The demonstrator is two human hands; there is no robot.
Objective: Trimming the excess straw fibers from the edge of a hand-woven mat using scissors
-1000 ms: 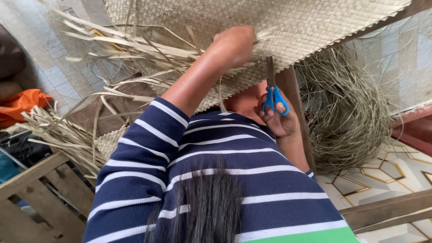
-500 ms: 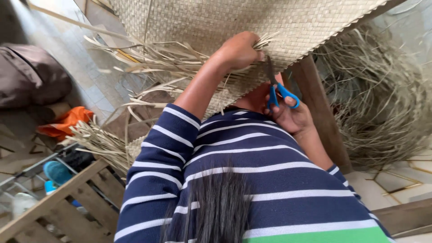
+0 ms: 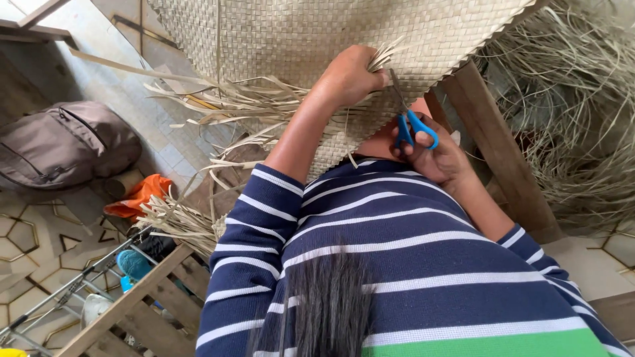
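A wide woven mat point(image 3: 317, 33) filled the top of my view, hanging down toward the person and ending in a ragged fringe of loose straw strips point(image 3: 231, 109) that trailed off to the left. Beside it on the right I saw a heap of dry fibre point(image 3: 582, 112) behind a slanting wooden beam point(image 3: 496, 145), and at far left a grey backpack point(image 3: 66, 142) on the tiled floor point(image 3: 40, 225), with an orange cloth point(image 3: 135, 195) just below it and a wooden rack point(image 3: 132, 304) near the bottom edge. The person, in a navy striped sleeve point(image 3: 251, 225), worked at the mat's lower edge. The left hand point(image 3: 350, 73) was closed in a fist around a bunch of strip ends, pinching them against the weave. The right hand point(image 3: 433, 149) sat lower and to the right, fingers curled through the blue handles of a pair of scissors point(image 3: 407, 119). The blades ran up and slightly left, their tips lying just beside the left fist, at the gathered strips; I could not tell whether the blades were parted or closed. The bunched ends lay up and left of the scissor hand, along the line of the blades, and stuck out to the right of the fist, so the right hand was the nearer one to cut them.
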